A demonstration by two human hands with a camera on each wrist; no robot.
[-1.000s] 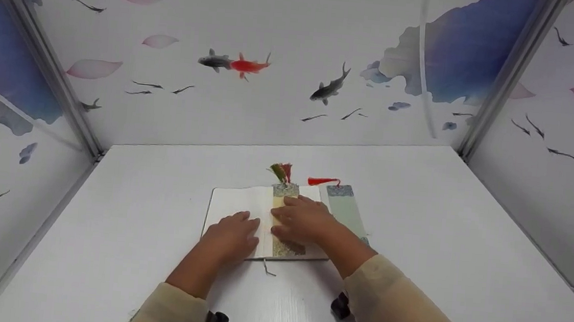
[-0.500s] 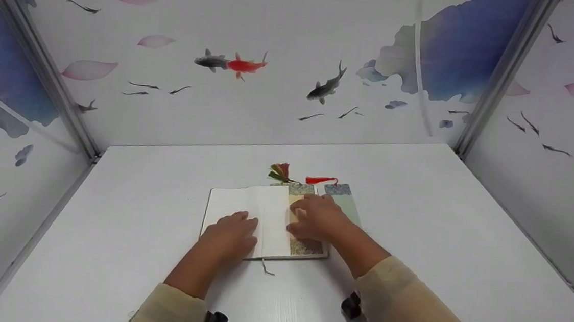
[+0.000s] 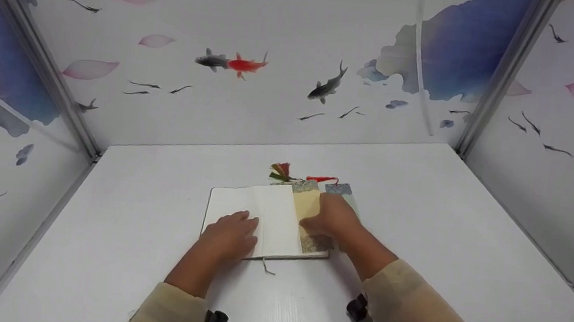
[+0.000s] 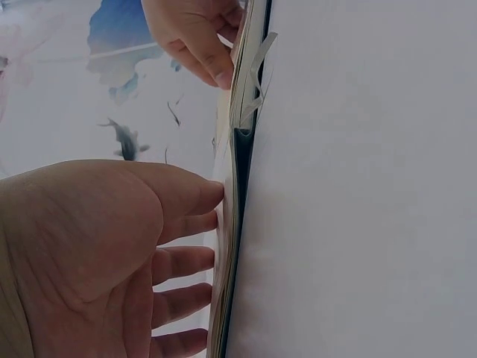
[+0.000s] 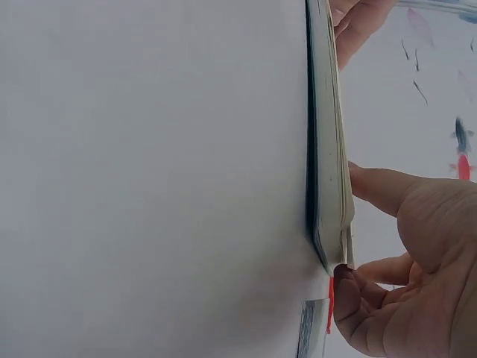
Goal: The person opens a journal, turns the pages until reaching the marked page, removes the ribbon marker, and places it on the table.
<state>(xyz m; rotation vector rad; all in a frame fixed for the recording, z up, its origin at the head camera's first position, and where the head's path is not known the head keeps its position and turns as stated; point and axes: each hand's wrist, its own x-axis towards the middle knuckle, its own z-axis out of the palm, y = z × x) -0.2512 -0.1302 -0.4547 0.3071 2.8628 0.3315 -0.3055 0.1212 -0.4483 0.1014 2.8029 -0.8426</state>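
An open notebook (image 3: pixel 278 222) with blank white pages and a ribbon lies on the table. Across its left page rests my left hand (image 3: pixel 231 234), fingers extended and touching the paper. A yellow bookmark (image 3: pixel 307 204) with grey patterned ends lies along the right page. My right hand (image 3: pixel 336 216) holds that bookmark at its right side, thumb on top and fingers curled at the notebook's edge. In the right wrist view the thumb and curled fingers (image 5: pixel 358 298) meet the page edge. Green and reddish tassels (image 3: pixel 280 171) lie behind the notebook.
A pale green bookmark (image 3: pixel 339 189) with a red tassel (image 3: pixel 321 179) lies right of the notebook, partly hidden by my right hand. The white table (image 3: pixel 163 172) is enclosed by panels printed with fish and petals.
My right hand has slid the yellow bookmark rightward from the notebook's centre fold to its right edge, and its fingers have curled there. The left hand has stayed on the left page.
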